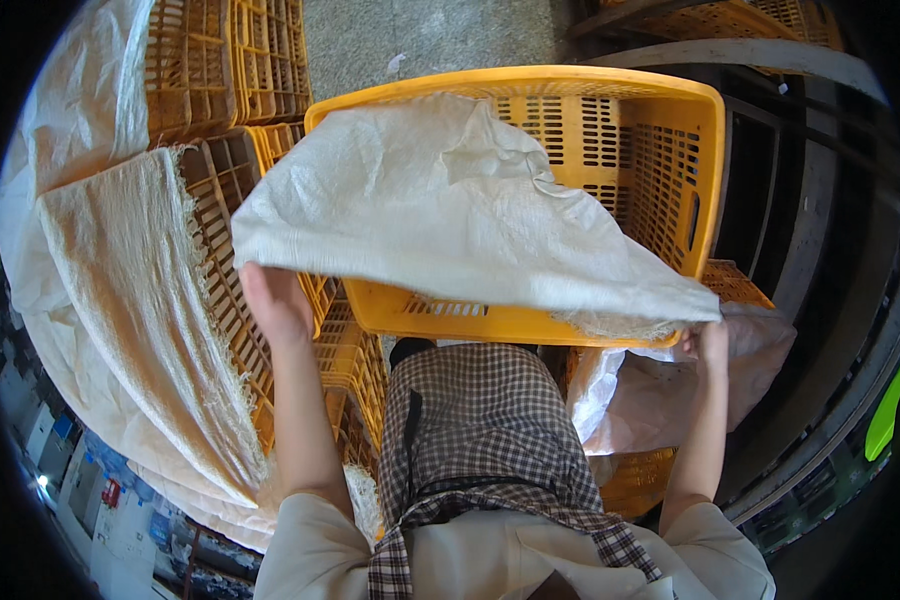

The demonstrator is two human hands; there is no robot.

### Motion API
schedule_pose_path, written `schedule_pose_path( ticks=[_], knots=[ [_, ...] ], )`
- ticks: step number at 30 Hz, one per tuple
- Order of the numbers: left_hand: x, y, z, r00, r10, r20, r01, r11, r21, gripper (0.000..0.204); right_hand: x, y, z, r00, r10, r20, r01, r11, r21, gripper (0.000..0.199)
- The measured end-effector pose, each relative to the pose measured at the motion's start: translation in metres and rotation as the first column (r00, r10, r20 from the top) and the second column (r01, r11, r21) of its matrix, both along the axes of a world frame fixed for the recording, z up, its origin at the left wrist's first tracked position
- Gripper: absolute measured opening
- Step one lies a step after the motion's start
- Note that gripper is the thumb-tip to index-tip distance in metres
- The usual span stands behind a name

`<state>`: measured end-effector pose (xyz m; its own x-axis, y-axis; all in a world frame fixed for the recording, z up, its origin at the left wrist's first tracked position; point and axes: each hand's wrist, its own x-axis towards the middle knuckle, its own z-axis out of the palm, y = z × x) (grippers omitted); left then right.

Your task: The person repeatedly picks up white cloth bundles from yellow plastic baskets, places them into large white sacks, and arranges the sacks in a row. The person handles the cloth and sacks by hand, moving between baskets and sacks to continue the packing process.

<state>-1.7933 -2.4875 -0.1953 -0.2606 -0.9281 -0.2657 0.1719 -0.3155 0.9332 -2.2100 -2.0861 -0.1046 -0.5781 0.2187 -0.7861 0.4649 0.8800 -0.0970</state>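
Note:
A white woven plastic sheet [410, 200], frayed along part of its near edge, is stretched between my hands. It hangs over a yellow plastic crate [670, 150] with slotted walls, covering its left and near parts. My left hand [278, 305] holds the sheet's left corner, just outside the crate's left side; its fingertips are partly hidden by the sheet. At the near right corner of the crate, my right hand [708, 340] is closed on the sheet's other corner. Inside the crate, the far and right walls show; the sheet hides most of the bottom.
On the left, stacked yellow crates [190, 70] are partly draped with a cream woven cloth [120, 220]. Dark metal framework [810, 190] runs along the right. Below my right hand lies a pale plastic-covered bundle [660, 400]. Grey floor [420, 35] shows beyond the crate.

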Motion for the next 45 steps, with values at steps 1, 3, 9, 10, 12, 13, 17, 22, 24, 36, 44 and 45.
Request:
schedule_pose_path(
  ticks=[1,3,9,10,12,13,17,22,24,36,44,45],
  knots=[
    [-0.008,-0.008,-0.021,0.983,-0.014,0.183,0.036,0.993,-0.115,0.055,-0.004,-0.013,0.002,0.929,-0.369,0.040,0.359,0.868,-0.343,0.028],
    [-0.016,-0.029,-0.057,0.780,-0.056,0.624,0.273,0.926,-0.259,0.058,-0.025,-0.043,0.006,0.737,-0.664,0.127,0.529,0.450,-0.719,0.029],
    [-0.058,-0.123,-0.143,0.469,0.025,0.883,0.408,0.880,-0.242,0.046,-0.116,-0.158,-0.032,0.746,-0.248,-0.618,-0.333,0.664,-0.669,0.047],
    [-0.065,-0.143,-0.153,0.517,-0.012,0.856,0.375,0.902,-0.214,0.040,-0.135,-0.178,-0.045,0.735,-0.094,-0.672,-0.466,0.650,-0.601,0.051],
    [-0.075,-0.168,-0.172,0.563,-0.114,0.818,0.326,0.941,-0.094,0.038,-0.171,-0.208,-0.069,0.824,0.011,-0.566,-0.441,0.639,-0.630,0.051],
    [-0.081,-0.179,-0.182,0.586,-0.173,0.791,0.369,0.927,-0.070,0.039,-0.189,-0.219,-0.081,0.909,0.033,-0.416,-0.320,0.695,-0.644,0.050],
    [-0.079,-0.181,-0.219,0.812,-0.395,0.430,0.172,0.865,0.470,0.053,-0.229,-0.217,-0.126,0.997,-0.061,-0.047,0.031,0.874,-0.485,0.047],
    [-0.031,-0.133,-0.253,0.930,-0.245,0.273,-0.064,0.624,0.778,0.053,-0.237,-0.143,-0.176,0.996,0.090,-0.021,-0.090,0.879,-0.468,0.043],
    [-0.005,-0.102,-0.253,0.949,-0.216,0.228,-0.005,0.715,0.699,0.044,-0.240,-0.103,-0.179,0.992,0.034,-0.124,-0.087,0.888,-0.452,0.042],
    [-0.081,-0.024,-0.133,0.311,-0.040,0.950,0.805,0.542,-0.241,0.055,-0.019,-0.117,-0.082,0.130,0.933,-0.336,-0.991,0.117,-0.061,0.055],
    [0.053,0.063,-0.103,-0.347,-0.418,0.840,0.846,0.247,0.472,0.038,0.013,-0.030,-0.145,-0.102,0.958,0.268,-0.972,-0.154,0.179,0.028],
    [0.081,0.084,-0.089,-0.336,-0.438,0.834,0.824,0.291,0.485,0.036,0.017,-0.014,-0.138,-0.088,0.986,0.142,-0.980,-0.111,0.167,0.023]
  ],
)
